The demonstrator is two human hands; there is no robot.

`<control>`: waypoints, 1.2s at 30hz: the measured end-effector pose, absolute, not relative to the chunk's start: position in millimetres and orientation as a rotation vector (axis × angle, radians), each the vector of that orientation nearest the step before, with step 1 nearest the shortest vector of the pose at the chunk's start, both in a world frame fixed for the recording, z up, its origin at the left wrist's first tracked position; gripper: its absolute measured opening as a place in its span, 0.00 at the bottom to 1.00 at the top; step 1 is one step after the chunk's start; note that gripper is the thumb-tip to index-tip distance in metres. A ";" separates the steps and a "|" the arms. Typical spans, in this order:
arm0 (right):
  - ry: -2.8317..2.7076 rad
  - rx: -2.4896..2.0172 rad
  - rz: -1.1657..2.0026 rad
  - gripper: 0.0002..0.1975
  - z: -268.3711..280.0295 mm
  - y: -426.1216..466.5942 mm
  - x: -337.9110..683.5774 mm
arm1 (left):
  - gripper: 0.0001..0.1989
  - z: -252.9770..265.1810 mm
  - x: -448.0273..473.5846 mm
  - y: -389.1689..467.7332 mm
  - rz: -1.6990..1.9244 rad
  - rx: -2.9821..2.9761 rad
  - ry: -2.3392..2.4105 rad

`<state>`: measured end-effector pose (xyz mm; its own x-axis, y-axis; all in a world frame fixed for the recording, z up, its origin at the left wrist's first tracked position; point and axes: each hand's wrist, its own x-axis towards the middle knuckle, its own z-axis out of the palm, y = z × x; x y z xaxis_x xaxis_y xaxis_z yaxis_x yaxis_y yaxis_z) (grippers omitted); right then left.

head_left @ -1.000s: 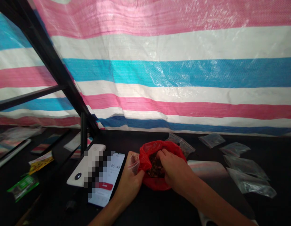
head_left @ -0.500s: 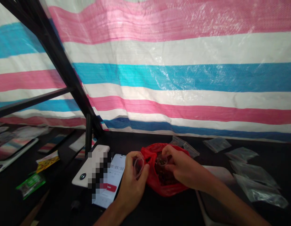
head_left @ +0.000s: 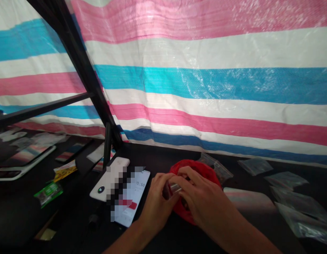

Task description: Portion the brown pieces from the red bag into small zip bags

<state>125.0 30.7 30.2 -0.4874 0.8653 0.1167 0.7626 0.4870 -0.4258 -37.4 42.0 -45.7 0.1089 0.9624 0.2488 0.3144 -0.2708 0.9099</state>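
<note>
My left hand (head_left: pixel 159 197) is closed around a small clear plastic bag (head_left: pixel 167 191), its mouth held open. My right hand (head_left: pixel 199 190) grips a small clear plastic cup (head_left: pixel 175 187), tilted at the mouth of that bag. The fingers hide much of both, and I cannot make out what is in the cup. Under and behind my right hand sits an opened red plastic bag (head_left: pixel 209 173) with small dark brown pieces in it, mostly covered now.
Left of my hands lie a phone (head_left: pixel 130 215) showing a timer and a white device (head_left: pixel 110 176). Clear zip bags (head_left: pixel 298 204) are spread at the right, near a pale rounded object (head_left: pixel 248 199). Green (head_left: pixel 48 194) and yellow (head_left: pixel 65 170) packets lie left of a black frame post (head_left: pixel 81 67).
My right hand has lifted the cup out of the red bag and moved left to the clear bag in my left hand. The view has shifted slightly, so the scene sits further right.
</note>
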 end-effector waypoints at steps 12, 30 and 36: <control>-2.352 -1.358 0.296 0.22 47.2 40.1 145.1 | 0.07 -41.7 -34.1 38.6 1.270 1.855 1.342; -2.674 -2.065 0.082 0.27 42.8 52.1 149.7 | 0.04 -37.9 -41.5 46.0 1.335 1.530 1.419; -2.650 -2.105 -0.032 0.22 42.2 48.2 152.3 | 0.08 -40.1 -45.1 48.2 1.299 1.533 1.530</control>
